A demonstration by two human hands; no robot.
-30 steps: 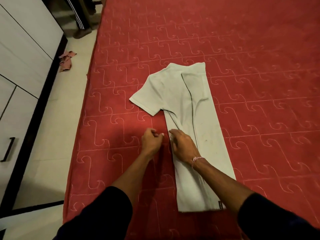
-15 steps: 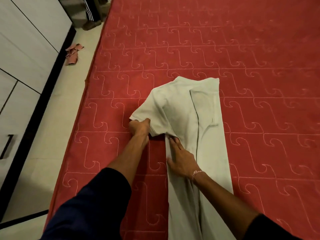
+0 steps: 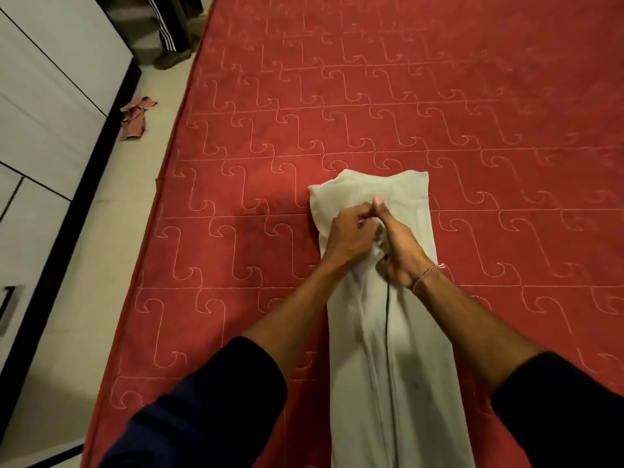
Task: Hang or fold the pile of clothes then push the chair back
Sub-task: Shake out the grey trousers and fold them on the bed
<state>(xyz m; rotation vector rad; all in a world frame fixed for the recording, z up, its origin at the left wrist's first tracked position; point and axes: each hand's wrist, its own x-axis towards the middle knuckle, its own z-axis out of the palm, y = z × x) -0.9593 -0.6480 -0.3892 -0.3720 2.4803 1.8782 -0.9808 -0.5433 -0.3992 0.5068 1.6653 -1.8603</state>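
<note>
A pale grey-green t-shirt (image 3: 408, 349) lies on the red bed (image 3: 439, 106), folded into a long narrow strip that runs toward me. Both sleeves are tucked in over its middle. My left hand (image 3: 347, 238) pinches the folded sleeve cloth near the strip's centre line, fingers curled. My right hand (image 3: 400, 244) lies right beside it on the shirt, thumb pointing away from me, fingers holding down the bunched cloth between the two hands. A bracelet circles my right wrist. No chair or clothes pile is in view.
The red quilted mattress's left edge (image 3: 169, 184) borders a pale floor strip (image 3: 84, 298). White wardrobe doors (image 3: 44, 106) with black trim stand at the left. A crumpled reddish scrap (image 3: 135, 118) lies on the floor. A person's striped trouser leg (image 3: 169, 25) shows at the top.
My left hand has carried the left sleeve over onto the shirt's middle, so the shirt is now a narrow strip. My right hand slid up to meet it.
</note>
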